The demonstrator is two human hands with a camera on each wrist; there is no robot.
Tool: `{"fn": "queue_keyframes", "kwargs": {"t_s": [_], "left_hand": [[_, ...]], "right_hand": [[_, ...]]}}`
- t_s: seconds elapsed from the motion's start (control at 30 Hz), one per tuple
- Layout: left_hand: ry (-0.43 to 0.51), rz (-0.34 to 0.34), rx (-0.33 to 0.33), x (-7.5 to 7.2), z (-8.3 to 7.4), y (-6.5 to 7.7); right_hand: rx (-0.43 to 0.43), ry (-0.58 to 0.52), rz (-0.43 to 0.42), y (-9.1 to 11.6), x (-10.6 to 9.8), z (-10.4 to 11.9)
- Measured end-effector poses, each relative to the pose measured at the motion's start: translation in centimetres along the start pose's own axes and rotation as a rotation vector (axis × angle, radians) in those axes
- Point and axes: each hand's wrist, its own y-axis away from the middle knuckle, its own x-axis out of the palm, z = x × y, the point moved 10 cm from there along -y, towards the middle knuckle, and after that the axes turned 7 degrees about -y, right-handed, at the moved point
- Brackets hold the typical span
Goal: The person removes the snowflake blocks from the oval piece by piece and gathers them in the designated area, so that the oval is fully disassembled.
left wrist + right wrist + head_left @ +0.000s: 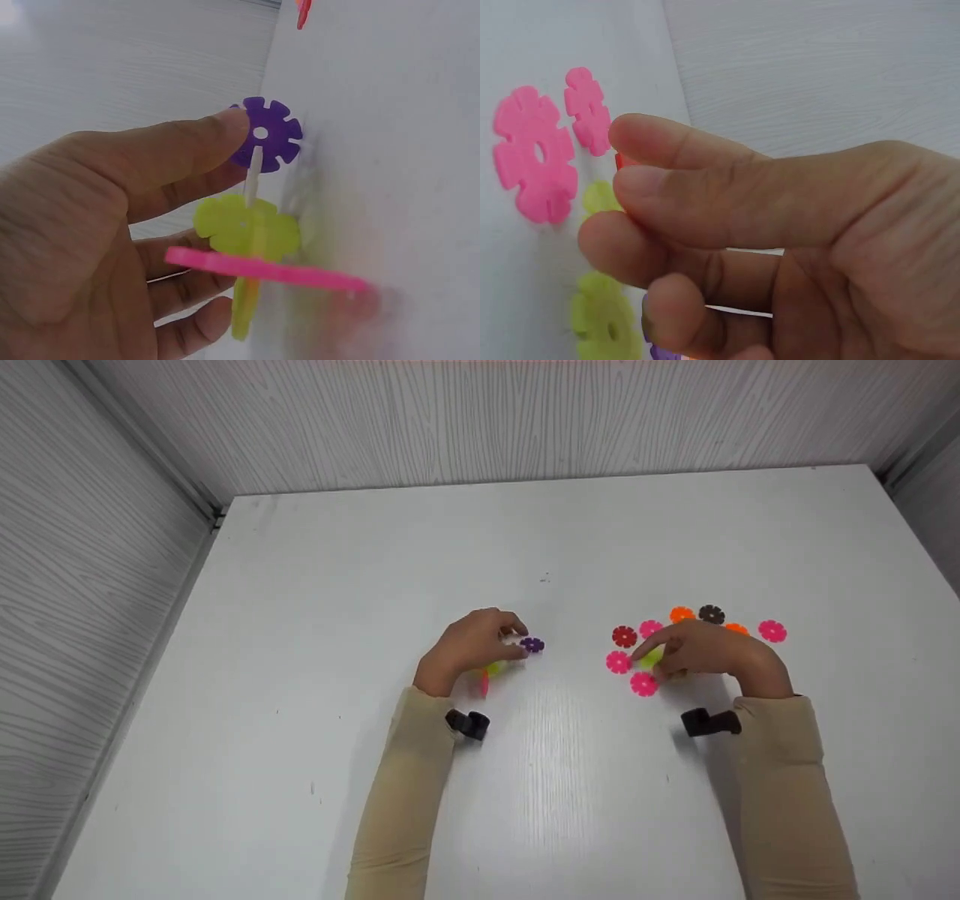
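Note:
My left hand [478, 643] pinches a purple notched plastic disc [277, 135] between thumb and forefinger. Slotted onto it is a white disc [255, 176], seen edge-on; yellow discs [251, 229] and a pink disc [262, 268] follow below, near the other fingers. Over the loose discs on the right, my right hand [701, 649] reaches with its forefinger to the edge of a pink disc [619, 662]; whether it touches is unclear. Nothing shows in its grasp. A second pink disc [643, 684] and a yellow disc [649, 658] lie by its fingers.
Around the right hand lie a red disc [624, 636], orange disc [682, 615], black disc [712, 614] and another pink disc [772, 631], among others. The white table [337, 585] meets wood-grain panels [480, 420] at the back and sides.

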Motion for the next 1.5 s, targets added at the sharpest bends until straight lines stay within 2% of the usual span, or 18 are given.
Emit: {"fn": "queue_keyframes", "kwargs": {"t_s": [0.17, 0.33, 0.5, 0.67, 0.97, 1.3, 1.5], "left_hand": [[-0.027, 0.044, -0.065, 0.2, 0.9, 0.1], [-0.039, 0.029, -0.083, 0.2, 1.2, 0.0], [0.008, -0.015, -0.019, 0.0, 0.2, -0.2], [0.104, -0.022, 0.060, 0.2, -1.3, -0.3], [0.171, -0.051, 0.156, 0.5, -3.5, -0.5], [0.115, -0.099, 0.177, 0.3, -4.8, -0.3], [0.117, -0.101, 0.174, 0.3, -5.1, -0.2]], "right_hand": [[-0.025, -0.012, -0.045, 0.2, -0.8, 0.3], [-0.034, -0.015, -0.084, 0.2, -1.2, 0.4], [-0.070, -0.002, -0.138, 0.2, -1.7, 0.9], [-0.126, -0.012, -0.201, 0.3, -1.9, 2.2], [-0.182, 0.002, -0.230, -0.7, -0.3, 4.6], [-0.251, -0.007, -0.234, -1.4, 1.4, 6.6], [-0.328, -0.003, -0.282, -1.4, 1.7, 7.6]]}}
